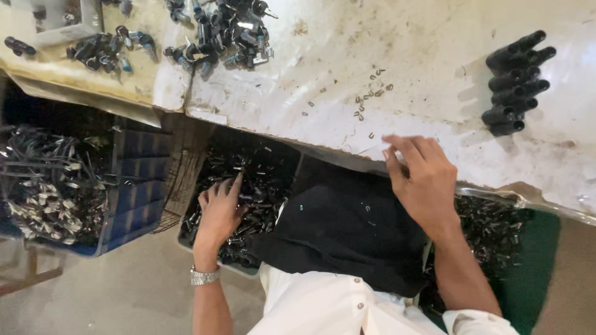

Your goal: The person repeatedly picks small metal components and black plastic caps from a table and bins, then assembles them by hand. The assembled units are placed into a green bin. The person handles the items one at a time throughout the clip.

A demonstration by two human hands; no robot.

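A: Where is the left hand (218,211)?

B: Down in the tray (205,239) below the table edge, palm down, fingers spread loosely over the heap of small black parts (257,186). The parts lie right under and just ahead of the fingertips, touching them. I cannot tell whether anything is pinched underneath; the palm hides it.

A: And the right hand (422,180)?

B: Up at the near edge of the white table (434,56), fingers bent and drawn together, tips resting on the surface. They may hold 1 of the tiny metal clips, but it is too small to tell. The scatter of small metal clips (369,93) lies beyond the fingertips, further onto the table and a little to the left.

A: Which hand is nearer those clips?

B: The right one, clearly. The left is well apart, below the table.

A: Long axis of anything?

B: The 5 or so stacked black tubes (515,80) lie side by side at the far right, long axes running across the table, well apart from both hands.

A: What is hard to see?

B: A dark cloth on the lap (347,229) covers part of the tray, and the second heap on the right is half hidden by the forearm.
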